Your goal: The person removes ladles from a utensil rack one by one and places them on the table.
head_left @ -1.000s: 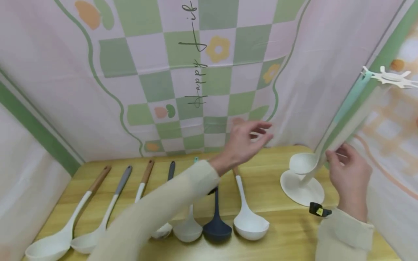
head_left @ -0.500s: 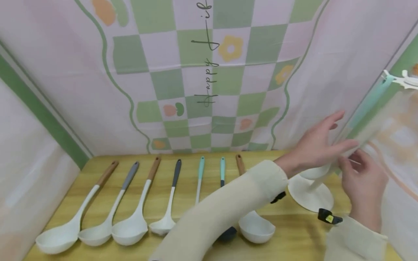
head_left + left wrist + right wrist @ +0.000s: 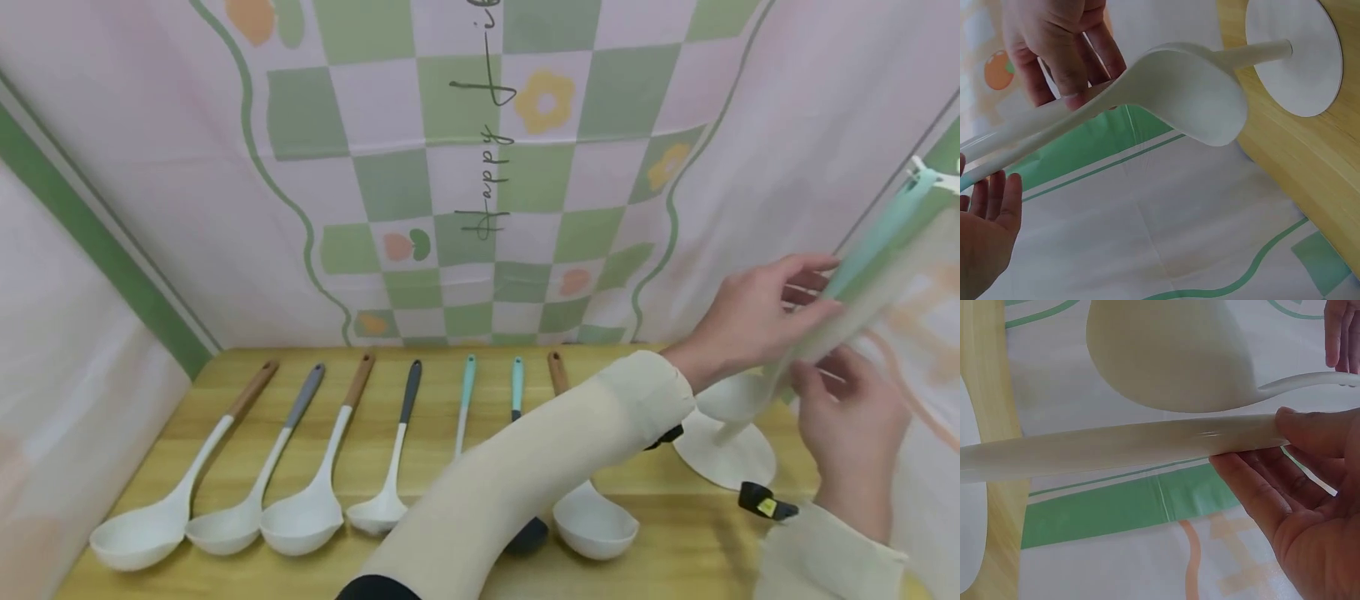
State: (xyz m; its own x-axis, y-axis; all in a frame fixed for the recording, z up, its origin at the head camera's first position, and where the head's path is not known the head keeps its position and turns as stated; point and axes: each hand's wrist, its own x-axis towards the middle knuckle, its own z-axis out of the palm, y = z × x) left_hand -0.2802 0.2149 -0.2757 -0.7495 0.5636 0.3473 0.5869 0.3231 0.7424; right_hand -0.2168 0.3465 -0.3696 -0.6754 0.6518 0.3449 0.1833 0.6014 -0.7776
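A white ladle with a mint-green handle hangs bowl-down from the hooked top of a white utensil stand. My left hand has its thumb and fingers around the ladle's handle; in the left wrist view this hand shows at the lower left. The ladle's bowl lies close beside the stand's pole. Lower on the pole, my right hand pinches it between thumb and fingers. The stand's round base rests on the wooden table.
Several ladles lie in a row on the wooden table; the leftmost ladle has a brown handle. The rightmost ladle is partly behind my left sleeve. A checkered cloth hangs behind the table.
My left hand has moved right from over the row of ladles to the hanging ladle and closed around its handle. My right hand has stayed on the pole while the head view turned right.
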